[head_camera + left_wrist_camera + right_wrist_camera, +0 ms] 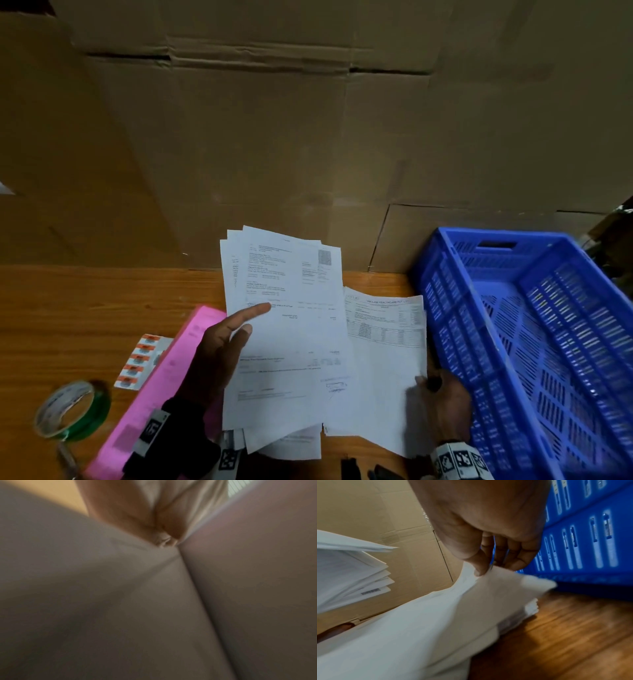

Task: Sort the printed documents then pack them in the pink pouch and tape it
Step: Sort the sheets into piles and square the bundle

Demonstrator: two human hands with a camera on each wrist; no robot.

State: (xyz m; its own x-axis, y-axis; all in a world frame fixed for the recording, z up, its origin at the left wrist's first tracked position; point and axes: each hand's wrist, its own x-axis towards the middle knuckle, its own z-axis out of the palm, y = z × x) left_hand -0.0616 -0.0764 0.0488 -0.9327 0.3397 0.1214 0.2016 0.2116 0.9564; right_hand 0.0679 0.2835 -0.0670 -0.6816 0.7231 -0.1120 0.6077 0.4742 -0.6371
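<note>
We hold the fanned stack of printed documents [284, 325] up off the wooden table [85, 308] with our left hand [219, 346], whose fingers lie nearly straight across the top sheet; the thumb is presumably underneath, but the left wrist view is a blur of paper, so we cannot tell how it grips. Raising the stack this way likely keeps the printed headers readable while we sort. Our right hand [445, 404] pinches the lower right edge of a separate sheet [383, 359], thumb on top and fingers curled below, as the right wrist view shows plainly; we judge this sheet is being peeled away from the rest to go to its own pile. A few more pages [291, 445] lie flat on the table under the raised stack. The pink pouch [164, 377] rests on the table just left of the papers, partly beneath our left forearm, not yet filled. A roll of green tape [72, 411] sits near its lower end, within easy reach for sealing, and a strip of orange-and-white labels [142, 359] lies beside the pouch. A blue slotted crate [513, 325] stands at the right, close to our right hand. Brown cardboard boxes [274, 137] wall off the back of the table in dim light.
</note>
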